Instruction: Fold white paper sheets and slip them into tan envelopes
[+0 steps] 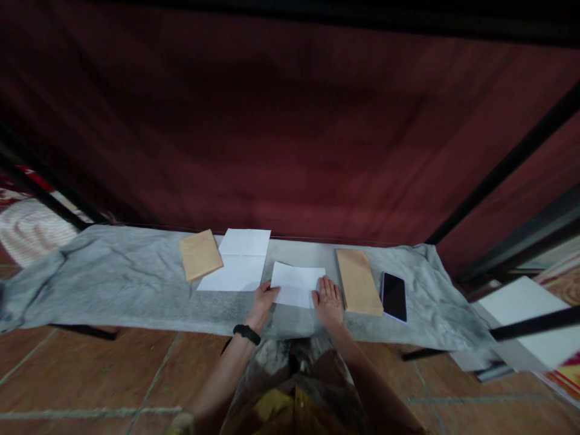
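A folded white sheet of paper (pixel 296 284) lies in front of me on a grey cloth. My left hand (pixel 263 302) pinches its left edge, thumb on top, and wears a black band at the wrist. Flat on the sheet's right edge rests my right hand (pixel 329 303), palm down with fingers stretched out. Behind and to the left is a larger creased white sheet (pixel 240 266), partly under a brown paper envelope stack (pixel 200 255). Close to my right hand stands a taller pile of brown envelopes (pixel 359 283).
The grey cloth (pixel 136 284) covers a long narrow bench. A dark phone (pixel 394 296) with a light purple rim lies right of the brown pile. A dark red panel (pixel 290 133) rises behind the bench. White boxes (pixel 530 314) stand on the tiled floor at right.
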A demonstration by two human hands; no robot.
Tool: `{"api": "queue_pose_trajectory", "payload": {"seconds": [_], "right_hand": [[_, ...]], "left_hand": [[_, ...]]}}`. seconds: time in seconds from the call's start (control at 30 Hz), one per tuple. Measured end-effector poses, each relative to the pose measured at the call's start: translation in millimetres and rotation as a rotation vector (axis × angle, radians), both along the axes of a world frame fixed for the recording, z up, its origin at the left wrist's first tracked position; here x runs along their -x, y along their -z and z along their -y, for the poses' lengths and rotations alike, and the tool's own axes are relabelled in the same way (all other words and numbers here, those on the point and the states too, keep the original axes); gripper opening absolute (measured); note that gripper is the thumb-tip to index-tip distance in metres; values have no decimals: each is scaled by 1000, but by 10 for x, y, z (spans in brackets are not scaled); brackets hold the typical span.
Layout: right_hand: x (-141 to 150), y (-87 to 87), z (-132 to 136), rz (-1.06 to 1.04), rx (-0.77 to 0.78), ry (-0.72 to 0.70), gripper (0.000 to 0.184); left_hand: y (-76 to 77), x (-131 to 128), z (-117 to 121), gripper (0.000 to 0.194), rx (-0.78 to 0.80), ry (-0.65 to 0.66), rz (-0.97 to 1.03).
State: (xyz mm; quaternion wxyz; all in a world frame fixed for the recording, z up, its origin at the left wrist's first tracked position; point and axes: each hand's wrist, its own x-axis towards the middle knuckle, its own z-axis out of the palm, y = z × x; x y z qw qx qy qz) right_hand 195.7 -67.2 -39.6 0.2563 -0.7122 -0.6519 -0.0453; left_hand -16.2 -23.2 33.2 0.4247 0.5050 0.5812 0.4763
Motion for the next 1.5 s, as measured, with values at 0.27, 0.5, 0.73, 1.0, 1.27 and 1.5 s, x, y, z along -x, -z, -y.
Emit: {"api": "queue_pose_trajectory", "payload": {"seconds": [0.27, 0.5, 0.73, 1.0, 1.27, 1.5], "right_hand": [[-160, 37, -101, -557, -47, -8, 56], [-222, 59, -96, -702, -71, 88, 65], [-227, -46, 49, -715, -60, 16, 58], [-17, -335, 39, -332, 155, -509, 37], [-137, -353, 14, -239, 168, -528, 38], [-172, -352, -48, -301, 153, -527, 41]], "left_hand": [[-537, -7, -2, 24, -197, -151, -43], [-590, 74, 257, 24, -644, 255, -574], [13, 228, 492, 26, -518, 590, -722], [88, 384, 443, 58, -400, 614, -760], [133, 504, 343, 23, -351, 693, -631], [179, 511, 264, 54, -329, 582, -659]]}}
